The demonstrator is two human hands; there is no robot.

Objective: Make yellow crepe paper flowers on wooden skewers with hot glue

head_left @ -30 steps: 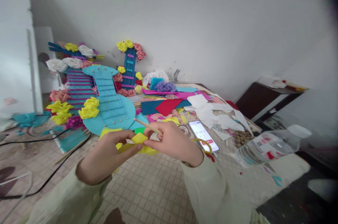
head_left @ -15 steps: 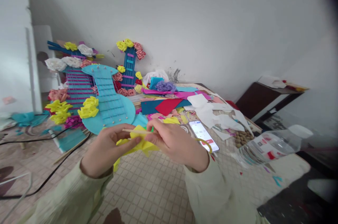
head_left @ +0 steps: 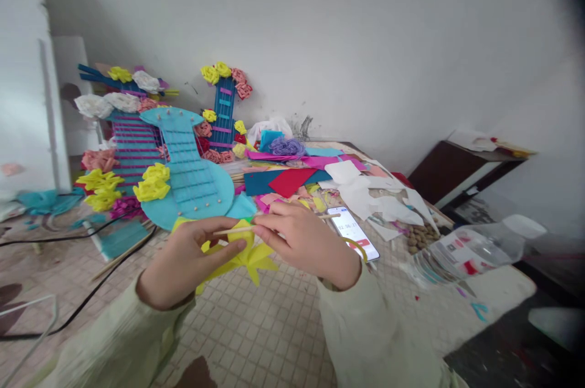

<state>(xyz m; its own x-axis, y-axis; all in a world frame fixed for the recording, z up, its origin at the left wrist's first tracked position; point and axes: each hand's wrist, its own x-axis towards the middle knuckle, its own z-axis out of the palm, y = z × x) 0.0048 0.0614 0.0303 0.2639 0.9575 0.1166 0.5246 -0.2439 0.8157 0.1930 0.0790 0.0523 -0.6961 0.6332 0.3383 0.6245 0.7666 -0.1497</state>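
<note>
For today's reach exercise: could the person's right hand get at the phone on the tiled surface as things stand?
Probably yes: the phone lies just beyond the right hand with nothing between, though that hand is busy pinching a wooden stick at the yellow paper.

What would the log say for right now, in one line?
left hand: pinches paper | right hand: holds stick across paper | nearby: phone, bottle

Just left of the phone, my left hand and right hand meet, with the paper piece and stick between them. The scrap pile lies behind the phone, the bottle to its right, and the guitar model further left.
</note>
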